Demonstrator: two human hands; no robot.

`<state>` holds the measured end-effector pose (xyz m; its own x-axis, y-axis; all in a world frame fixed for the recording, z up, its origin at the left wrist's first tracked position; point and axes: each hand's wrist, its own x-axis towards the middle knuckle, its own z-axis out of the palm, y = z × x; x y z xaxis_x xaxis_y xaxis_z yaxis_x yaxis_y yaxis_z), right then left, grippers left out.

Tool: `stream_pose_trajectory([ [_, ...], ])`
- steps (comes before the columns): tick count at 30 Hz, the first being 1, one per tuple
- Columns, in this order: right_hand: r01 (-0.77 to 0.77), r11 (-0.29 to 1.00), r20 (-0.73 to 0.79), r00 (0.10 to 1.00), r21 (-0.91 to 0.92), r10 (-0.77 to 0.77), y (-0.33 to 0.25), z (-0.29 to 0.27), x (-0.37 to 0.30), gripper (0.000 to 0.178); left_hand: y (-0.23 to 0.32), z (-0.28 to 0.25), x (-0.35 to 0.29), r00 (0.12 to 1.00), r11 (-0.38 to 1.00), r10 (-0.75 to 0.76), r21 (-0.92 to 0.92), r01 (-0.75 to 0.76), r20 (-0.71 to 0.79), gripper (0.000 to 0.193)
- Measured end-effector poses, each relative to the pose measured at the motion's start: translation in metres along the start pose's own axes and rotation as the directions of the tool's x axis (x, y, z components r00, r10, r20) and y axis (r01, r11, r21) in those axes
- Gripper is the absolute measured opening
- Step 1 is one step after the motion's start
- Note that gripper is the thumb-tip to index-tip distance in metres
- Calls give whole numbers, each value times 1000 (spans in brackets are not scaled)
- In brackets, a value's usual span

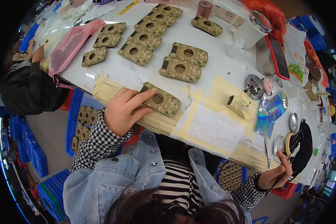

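Note:
My left hand (121, 112) grips a camouflage toy tank hull (170, 105) at its left end, index finger on top and thumb along the near side. The hull has a round hole in its upper face and lies at the taped front edge of the table. At the right front edge, my right hand (278, 173) has its fingers drawn together near a black pouch (305, 145). A thin dark thing shows at those fingers, too small to make out. Close by lie metal tweezers (267, 153). Beyond my left hand stand more tank hulls (180, 68) in rows.
A dotted paper sheet (216, 128) is taped down mid-front. To the right are a tape-wrapped block (239, 106), a round metal dish (254, 87), iridescent film (267, 121), a red-edged phone (277, 58) and a white mug (246, 35). A pink mesh basket (69, 50) sits left, near another person's sleeve (30, 86).

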<state>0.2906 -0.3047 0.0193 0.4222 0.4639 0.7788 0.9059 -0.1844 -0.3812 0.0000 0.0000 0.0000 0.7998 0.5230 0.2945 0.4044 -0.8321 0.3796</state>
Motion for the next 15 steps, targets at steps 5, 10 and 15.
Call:
stream_pose_trajectory([
  [5,-70,997,24,997,-26,71,4,-5,-18,29,11,11,16,1000,984,1,177,0,-2,50],
  [10,-159,987,48,986,-35,160,17,-17,-37,27,13,15,29,989,977,118,188,-99,-92,50],
  [15,-237,966,17,971,-102,240,28,-11,-59,25,8,-5,57,942,945,324,-68,-319,90,48],
])
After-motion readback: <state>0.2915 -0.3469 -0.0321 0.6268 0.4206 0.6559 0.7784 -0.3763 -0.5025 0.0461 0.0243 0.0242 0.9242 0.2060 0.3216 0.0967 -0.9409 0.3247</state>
